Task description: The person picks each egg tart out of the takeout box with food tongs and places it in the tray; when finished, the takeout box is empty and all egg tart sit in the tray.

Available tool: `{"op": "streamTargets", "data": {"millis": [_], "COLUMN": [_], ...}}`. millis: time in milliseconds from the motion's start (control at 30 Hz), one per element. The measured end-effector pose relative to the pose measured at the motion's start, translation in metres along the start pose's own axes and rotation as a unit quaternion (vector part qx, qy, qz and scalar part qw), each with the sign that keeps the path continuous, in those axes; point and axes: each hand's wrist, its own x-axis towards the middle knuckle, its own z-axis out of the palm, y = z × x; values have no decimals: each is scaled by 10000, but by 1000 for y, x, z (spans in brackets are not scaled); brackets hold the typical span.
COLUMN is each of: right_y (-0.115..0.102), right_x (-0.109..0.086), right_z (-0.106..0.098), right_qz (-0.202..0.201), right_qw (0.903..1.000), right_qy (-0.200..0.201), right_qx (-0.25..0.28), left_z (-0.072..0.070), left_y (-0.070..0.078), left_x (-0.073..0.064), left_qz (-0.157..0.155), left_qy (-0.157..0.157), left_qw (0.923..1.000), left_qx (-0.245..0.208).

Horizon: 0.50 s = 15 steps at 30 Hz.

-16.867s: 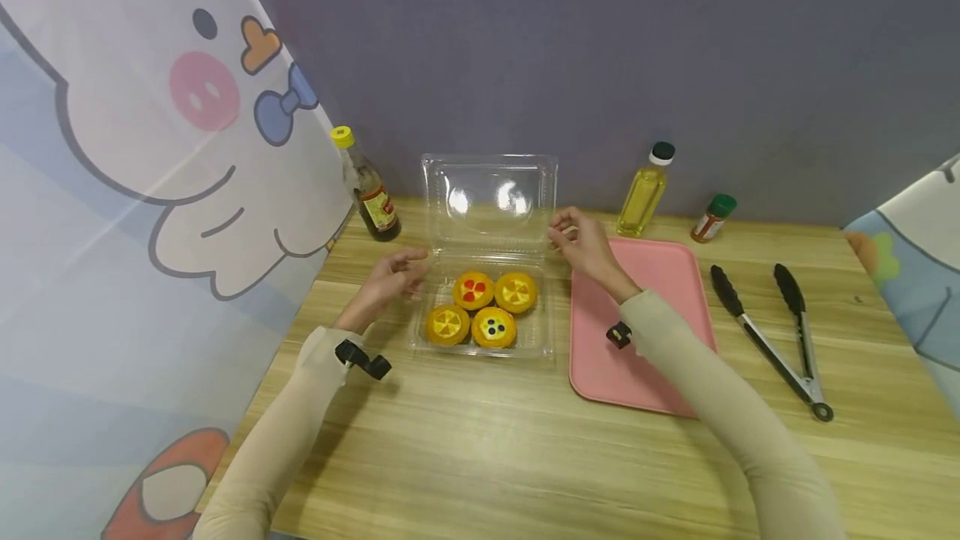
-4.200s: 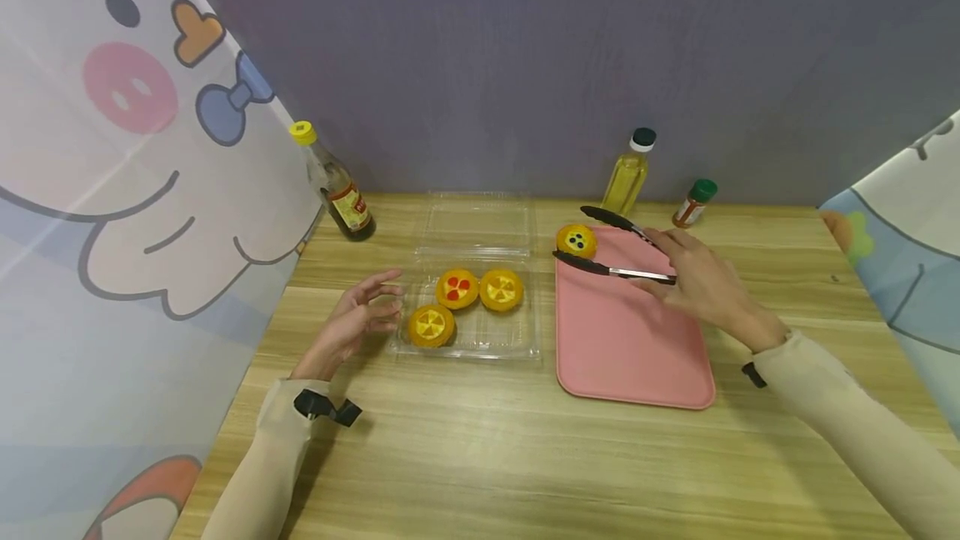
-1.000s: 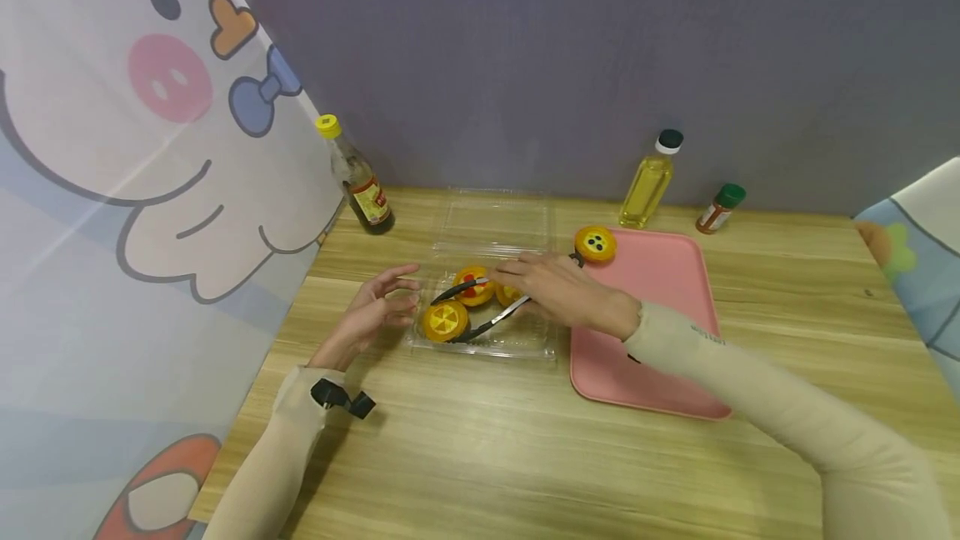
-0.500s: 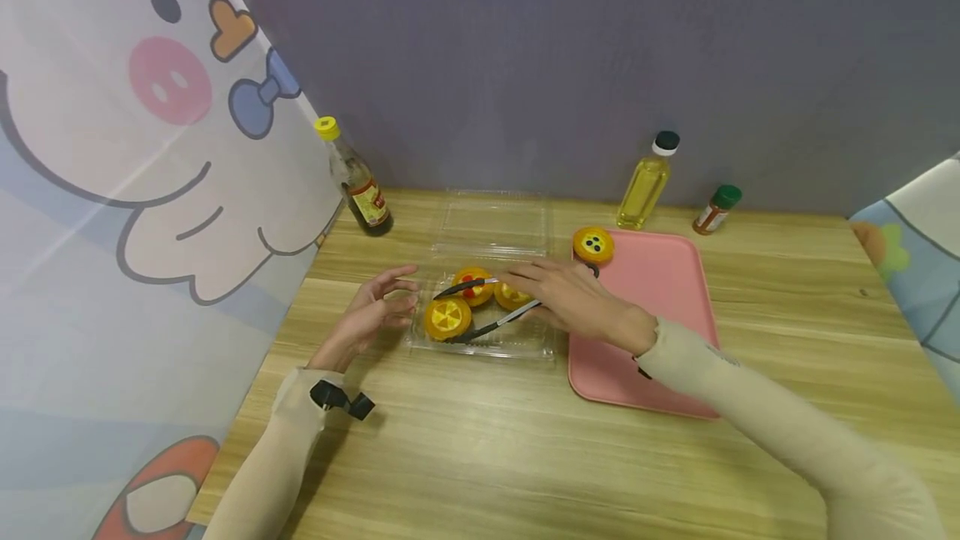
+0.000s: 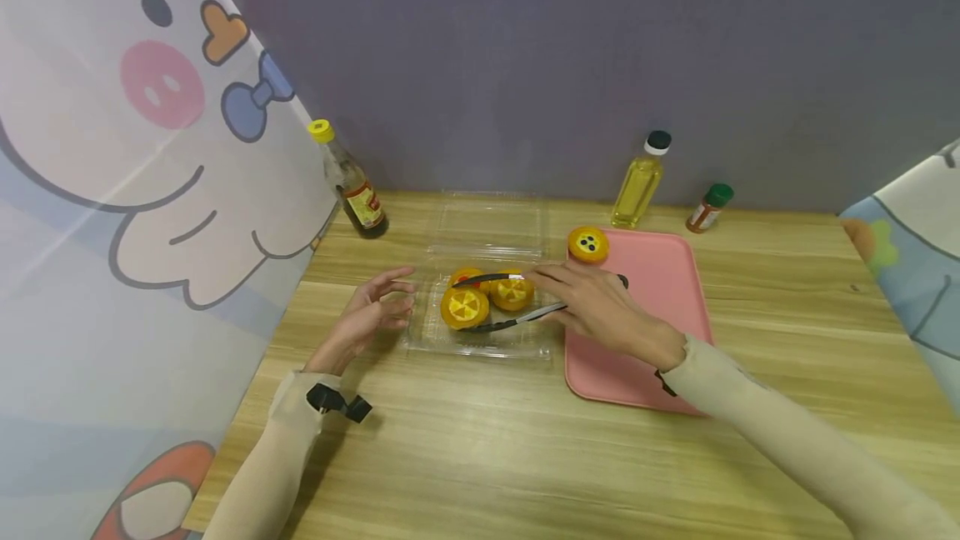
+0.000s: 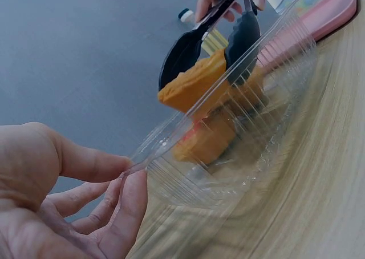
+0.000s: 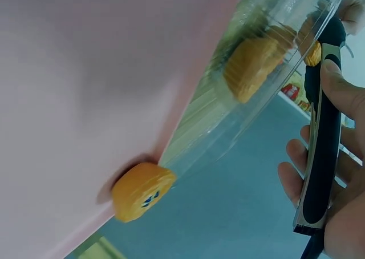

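My right hand grips a pair of tongs with black tips. Between the tips is an egg tart with yellow wedges, raised above the container's rim in the left wrist view. Below it, a red-topped tart and another wedge-topped tart sit inside the clear plastic container, whose lid lies back. With thumb and finger, my left hand pinches the container's left rim. A tart with blue dots rests at the far left corner of the pink tray.
Behind the tray stand an oil bottle and a green-capped spice jar. A dark sauce bottle with a yellow cap is at the back left. A grey wall borders the wooden table.
Over the last second, the tongs have closed on the wedge-topped tart and lifted it up and rightward. Earlier, the blue-dotted tart went from container to tray. My left hand stays put.
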Motion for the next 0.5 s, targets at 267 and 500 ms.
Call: {"op": "streamTargets", "data": {"millis": [267,500], "right_y": [10,17], "right_x": [-21,-41], "right_z": [-8,-16], "right_qz": [506,970], "right_qw": [9985,9951], "right_qy": [56,10], "right_qx": [208,191], "left_z": [1,1], "left_y": [-1,-1], "left_x": [1,0], "left_qz": [25,19], "left_qy": [-6,12], "left_qw": [10000,10000], "left_qx": [78,56]}}
